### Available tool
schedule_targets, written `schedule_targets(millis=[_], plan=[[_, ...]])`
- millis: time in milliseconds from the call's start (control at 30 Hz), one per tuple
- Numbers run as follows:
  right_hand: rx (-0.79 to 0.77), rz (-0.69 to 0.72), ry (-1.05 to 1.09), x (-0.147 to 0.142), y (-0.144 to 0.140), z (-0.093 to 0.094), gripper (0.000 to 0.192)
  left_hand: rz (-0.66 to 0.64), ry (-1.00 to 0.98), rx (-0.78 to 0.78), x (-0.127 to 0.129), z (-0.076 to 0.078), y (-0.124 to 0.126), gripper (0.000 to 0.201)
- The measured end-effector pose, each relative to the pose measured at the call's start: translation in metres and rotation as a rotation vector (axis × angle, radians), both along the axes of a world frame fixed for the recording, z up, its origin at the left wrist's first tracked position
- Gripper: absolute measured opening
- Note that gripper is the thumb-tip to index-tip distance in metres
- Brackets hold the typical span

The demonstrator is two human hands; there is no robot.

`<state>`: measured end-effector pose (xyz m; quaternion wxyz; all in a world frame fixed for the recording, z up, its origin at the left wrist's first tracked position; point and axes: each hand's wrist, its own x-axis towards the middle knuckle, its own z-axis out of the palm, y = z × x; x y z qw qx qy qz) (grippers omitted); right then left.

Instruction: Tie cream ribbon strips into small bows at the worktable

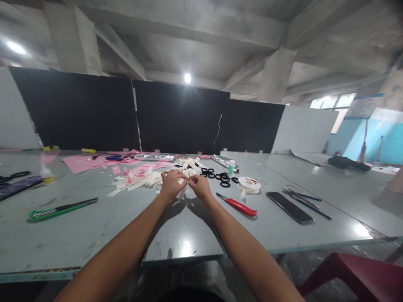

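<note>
One broad grey tabletop (94, 235) carries all the work, its near edge toward the person, so that both forearms can stretch out across it. Beyond the hands lies a spread of pink paper sheets and offcuts (85, 162), pushed back against the black partition, seemingly to keep the middle free. A heap of cream-white ribbon strips (143, 178) sits just past the hands, within easy reach. To the right rest a black flat phone (289, 207), a red-handled utility knife (241, 206), a small white tape reel (249, 183) and a cluster of black rings (217, 175); to the left lies a green-handled knife (59, 209). All are apart from the hands.

The left hand (171, 184) and right hand (199, 186) meet, fingertips touching, raised a little over the tabletop. Each grip is narrow, pinched on a small pale ribbon piece (188, 180) held between them. The two-handed pinch suggests fine work on a limp scrap. Its exact shape is too small to tell.
</note>
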<state>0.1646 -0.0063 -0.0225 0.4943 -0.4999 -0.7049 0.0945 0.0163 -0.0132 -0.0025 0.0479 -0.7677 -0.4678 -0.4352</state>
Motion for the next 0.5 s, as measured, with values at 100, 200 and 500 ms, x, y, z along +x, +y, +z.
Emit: schedule_targets(millis=[100,200,500], plan=[[0.005,-0.003,0.000,-0.0004,0.0001,-0.0004,0.015,0.010,-0.012,-0.018,0.0007,-0.0002,0.0004,0.012],[0.004,-0.005,0.010,-0.0001,0.0016,-0.0020,0.016,0.003,-0.020,-0.029,0.0006,-0.0007,0.0013,0.013],[0.007,-0.011,-0.021,0.0005,-0.0004,-0.0011,0.014,-0.011,-0.014,-0.034,0.0011,0.0008,-0.0011,0.013]])
